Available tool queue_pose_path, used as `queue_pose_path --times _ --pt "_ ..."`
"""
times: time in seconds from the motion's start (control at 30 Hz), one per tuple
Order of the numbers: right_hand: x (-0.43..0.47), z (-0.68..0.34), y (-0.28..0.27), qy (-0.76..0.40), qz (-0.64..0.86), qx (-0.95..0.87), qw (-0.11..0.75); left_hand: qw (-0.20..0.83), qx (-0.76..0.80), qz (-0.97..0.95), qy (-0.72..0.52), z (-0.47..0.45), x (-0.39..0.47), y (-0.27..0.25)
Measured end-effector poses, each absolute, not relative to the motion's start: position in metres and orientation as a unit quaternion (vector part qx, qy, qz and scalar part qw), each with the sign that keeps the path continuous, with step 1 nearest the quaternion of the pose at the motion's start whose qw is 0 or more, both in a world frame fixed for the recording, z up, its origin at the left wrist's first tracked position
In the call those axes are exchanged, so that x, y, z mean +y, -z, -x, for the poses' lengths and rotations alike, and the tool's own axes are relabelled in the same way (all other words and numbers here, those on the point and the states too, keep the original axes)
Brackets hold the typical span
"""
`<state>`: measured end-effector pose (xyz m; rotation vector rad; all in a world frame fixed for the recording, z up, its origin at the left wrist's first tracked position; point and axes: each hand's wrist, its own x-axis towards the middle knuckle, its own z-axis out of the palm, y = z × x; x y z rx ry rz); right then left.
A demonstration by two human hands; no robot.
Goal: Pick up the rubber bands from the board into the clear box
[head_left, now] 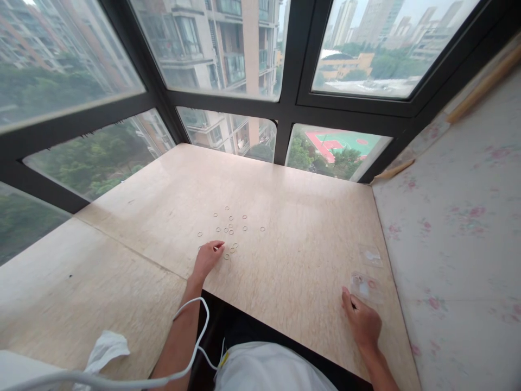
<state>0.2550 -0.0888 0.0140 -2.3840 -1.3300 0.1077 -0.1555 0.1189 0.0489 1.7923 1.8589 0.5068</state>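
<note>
Beige counter (301,212) bears scattered rings (231,229) — left hand (209,255) beside them.

The beige worktop (285,271) is showing a seam (134,249) across its left part. Thin rings (230,228) are lying scattered around the middle. Two clear packets (365,286) are lying near the right edge. Crumpled white tissue (106,347) is resting toward the near left corner.

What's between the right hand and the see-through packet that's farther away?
Another see-through packet, with something reddish showing. In the head view, it lies between the right hand and the farther packet.
</note>
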Motion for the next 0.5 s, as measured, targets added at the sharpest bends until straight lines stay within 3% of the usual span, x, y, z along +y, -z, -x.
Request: queue_pose_path --times 0.5 --pt "-0.087 -0.255 -0.013 -0.035 0.86 -0.465 0.207 0.286 0.633 -0.702 -0.157 0.14 0.145 -0.053"
